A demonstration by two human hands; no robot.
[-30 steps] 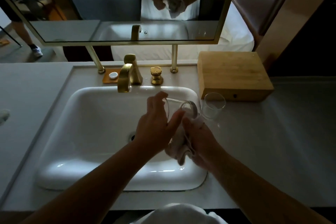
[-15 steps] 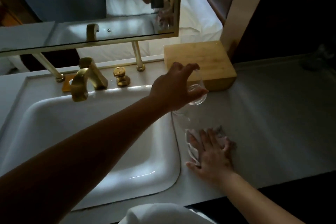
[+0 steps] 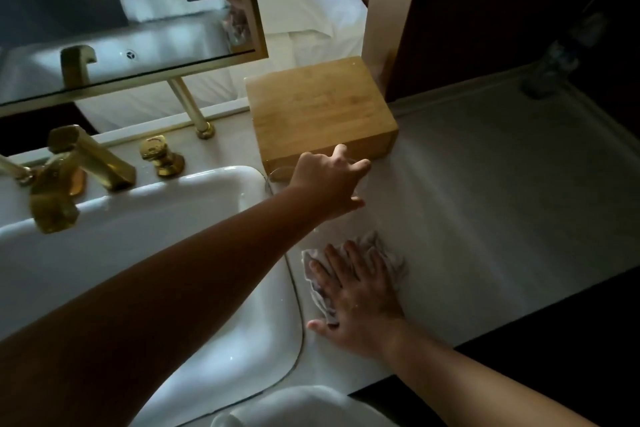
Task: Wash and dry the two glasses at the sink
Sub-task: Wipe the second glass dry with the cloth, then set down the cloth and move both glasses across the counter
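Pale worktop [image 3: 485, 218] beside white sink [image 3: 173, 218]. Left hand [image 3: 325, 184] over a clear glass [image 3: 277, 177], just before wooden box [image 3: 322, 111]; grip hidden, cannot tell. Right hand [image 3: 356, 295], fingers spread flat, pressed on crumpled cloth [image 3: 388, 253].

Clear drinking glass [image 3: 277, 175]: only a curved sliver of its transparent rim shows, left of the left hand [image 3: 327, 180] that covers it from above. It sits at the tabletop [image 3: 485, 218] edge, between the white ceramic sink basin [image 3: 138, 253] and the wooden box [image 3: 322, 114]. Upright or tilted: cannot tell. Second glass: cannot be made out. Crumpled white cloth [image 3: 388, 253] lies flat on the tabletop beside the basin, pressed under the right hand [image 3: 360, 302].
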